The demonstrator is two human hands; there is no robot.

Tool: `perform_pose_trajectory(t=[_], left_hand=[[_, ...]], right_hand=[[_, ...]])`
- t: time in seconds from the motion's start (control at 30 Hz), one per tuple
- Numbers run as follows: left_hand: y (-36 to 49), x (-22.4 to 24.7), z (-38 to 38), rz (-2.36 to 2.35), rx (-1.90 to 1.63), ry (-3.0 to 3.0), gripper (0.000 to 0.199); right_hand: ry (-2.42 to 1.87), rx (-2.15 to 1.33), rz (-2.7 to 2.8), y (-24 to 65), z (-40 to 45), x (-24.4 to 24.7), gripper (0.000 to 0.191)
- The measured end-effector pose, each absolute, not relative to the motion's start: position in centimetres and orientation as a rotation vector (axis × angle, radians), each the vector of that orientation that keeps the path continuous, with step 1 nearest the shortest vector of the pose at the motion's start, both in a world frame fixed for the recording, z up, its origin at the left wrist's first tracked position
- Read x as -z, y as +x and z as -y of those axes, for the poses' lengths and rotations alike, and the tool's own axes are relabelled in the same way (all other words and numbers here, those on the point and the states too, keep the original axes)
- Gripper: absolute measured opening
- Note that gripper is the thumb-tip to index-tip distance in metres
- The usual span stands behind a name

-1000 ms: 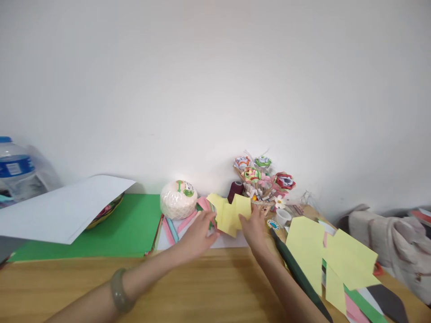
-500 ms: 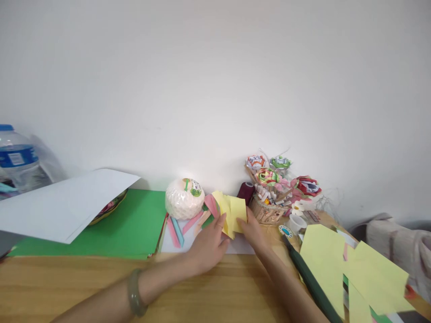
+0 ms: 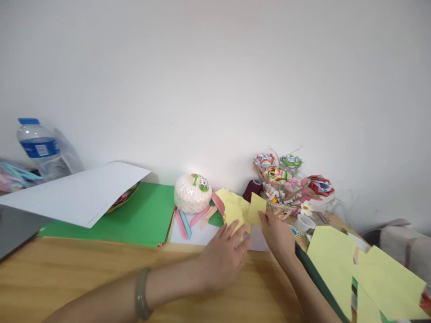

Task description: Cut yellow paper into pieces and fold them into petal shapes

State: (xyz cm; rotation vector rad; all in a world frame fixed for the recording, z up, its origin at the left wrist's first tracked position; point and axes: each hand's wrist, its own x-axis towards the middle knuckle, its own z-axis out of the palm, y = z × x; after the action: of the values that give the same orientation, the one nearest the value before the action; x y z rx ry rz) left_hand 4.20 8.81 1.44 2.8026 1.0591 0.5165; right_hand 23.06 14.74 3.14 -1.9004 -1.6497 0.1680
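My right hand (image 3: 278,234) pinches a small yellow paper piece (image 3: 257,208) and holds it up beside a heap of yellow paper pieces (image 3: 234,204). My left hand (image 3: 224,255), with a ring on one finger and a bangle on the wrist, has its fingers spread at the near edge of that heap. The heap lies on a white sheet (image 3: 198,234), next to pink and blue folded paper strips (image 3: 183,224). Just behind stands a wrapped white coconut (image 3: 191,195).
To the right are a basket of paper flowers (image 3: 283,179), a dark red thread spool (image 3: 252,189), a small plastic cup (image 3: 305,223) and large yellow sheets (image 3: 332,264). At left, green card (image 3: 148,215) lies partly under white paper (image 3: 90,190), near a water bottle (image 3: 40,148).
My right hand has drawn one yellow piece rightward, away from the heap. My left hand has let go of the yellow paper and opened its fingers. The view has shifted slightly left.
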Motion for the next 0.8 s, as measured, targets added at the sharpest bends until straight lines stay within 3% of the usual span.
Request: perform_pose_trajectory(t=[0.13,0.23,0.27,0.3,0.37,0.47,0.67,0.8], left_hand=[[4.3,-1.5,-7.0,-0.944,-0.734,3.093,0.045],[3.9,-1.9,-5.8,-1.032,-1.114,3.237,0.041],[3.6,-1.9,-5.5,-1.046,-1.259,3.25,0.039],[3.3,-1.9,-5.3,-1.035,-1.369,3.252,0.036],[2.3,-1.6,-4.8,-0.954,-1.394,3.267,0.03],[0.5,-0.7,-4.6,-0.827,-1.228,3.277,0.024],[-2.6,0.6,-5.6,-0.602,-1.104,2.889,0.021],[-4.0,0.3,-6.3,-0.632,-0.904,2.5,0.038]], right_hand=[[-1.772,-0.215,1.602,22.1,-12.4,-5.3,0.033],[-1.656,-0.467,1.618,20.4,-9.3,-5.6,0.04],[-1.586,-0.616,1.627,19.6,-8.1,-5.2,0.041],[-1.455,-0.982,1.554,18.9,-7.0,-4.5,0.039],[-1.355,-1.475,1.315,17.8,-5.1,-2.8,0.038],[-1.226,-1.746,1.072,17.0,-3.9,-0.5,0.042],[-1.316,-1.672,1.173,17.7,-5.0,0.2,0.041],[-1.196,-1.27,1.556,17.9,-5.4,-0.5,0.041]])
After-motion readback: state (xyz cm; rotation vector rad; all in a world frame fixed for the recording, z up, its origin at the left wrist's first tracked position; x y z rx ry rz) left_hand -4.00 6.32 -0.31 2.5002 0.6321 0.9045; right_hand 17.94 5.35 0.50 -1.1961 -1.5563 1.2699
